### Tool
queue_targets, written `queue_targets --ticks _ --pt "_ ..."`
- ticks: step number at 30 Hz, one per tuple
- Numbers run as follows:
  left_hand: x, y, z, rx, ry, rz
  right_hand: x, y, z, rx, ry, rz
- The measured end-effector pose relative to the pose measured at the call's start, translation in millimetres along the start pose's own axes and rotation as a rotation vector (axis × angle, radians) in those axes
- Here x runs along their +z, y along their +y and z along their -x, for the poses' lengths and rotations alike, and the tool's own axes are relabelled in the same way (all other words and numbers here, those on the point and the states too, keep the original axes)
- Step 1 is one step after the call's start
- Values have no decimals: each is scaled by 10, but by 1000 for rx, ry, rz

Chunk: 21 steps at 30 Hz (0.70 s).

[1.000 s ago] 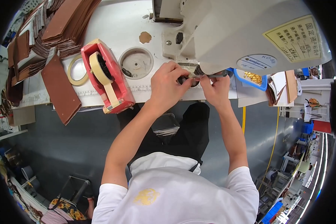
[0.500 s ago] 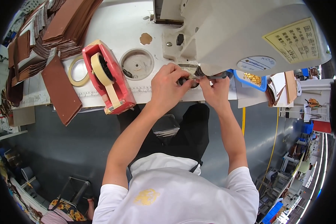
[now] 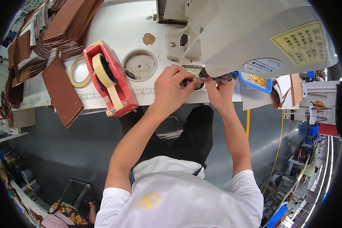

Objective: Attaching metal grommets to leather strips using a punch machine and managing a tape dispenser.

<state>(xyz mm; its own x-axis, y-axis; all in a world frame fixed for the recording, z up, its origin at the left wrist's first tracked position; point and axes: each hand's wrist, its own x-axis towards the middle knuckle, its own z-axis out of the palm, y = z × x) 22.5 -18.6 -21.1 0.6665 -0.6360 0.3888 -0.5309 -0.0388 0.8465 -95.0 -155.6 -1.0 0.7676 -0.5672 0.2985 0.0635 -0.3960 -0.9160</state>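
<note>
Both hands work close together under the front end of a large pale grey machine head (image 3: 235, 38). My left hand (image 3: 170, 86) has its thumb and index finger pinched at the dark parts beneath the machine. The small thing between those fingers is too hidden to name. Just to the right, my right hand (image 3: 221, 91) is bent in at the same spot, fingers closed, beside a black part of the machine (image 3: 220, 78). What its fingertips hold cannot be made out either.
Left of my hands stands a red tape dispenser (image 3: 130, 99), beside a loose tape roll (image 3: 72, 72). Stacked brown panels (image 3: 70, 22) fill the far left, and one panel (image 3: 62, 91) overhangs the table edge. Right of the machine sits a blue tray (image 3: 270, 86) of small gold-coloured pieces.
My right hand has shifted very slightly to the right. My left hand stays pinched in nearly the same place.
</note>
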Motion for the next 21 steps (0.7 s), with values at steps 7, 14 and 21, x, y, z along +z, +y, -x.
queue_targets --ticks 7,14,21 --pt "10 22 2 -14 46 60 10 -49 -9 17 18 -31" --pt "5 8 20 -8 15 34 1 -88 -48 17 -14 21" --pt "28 3 26 29 81 45 -1 -124 -55 6 -18 24"
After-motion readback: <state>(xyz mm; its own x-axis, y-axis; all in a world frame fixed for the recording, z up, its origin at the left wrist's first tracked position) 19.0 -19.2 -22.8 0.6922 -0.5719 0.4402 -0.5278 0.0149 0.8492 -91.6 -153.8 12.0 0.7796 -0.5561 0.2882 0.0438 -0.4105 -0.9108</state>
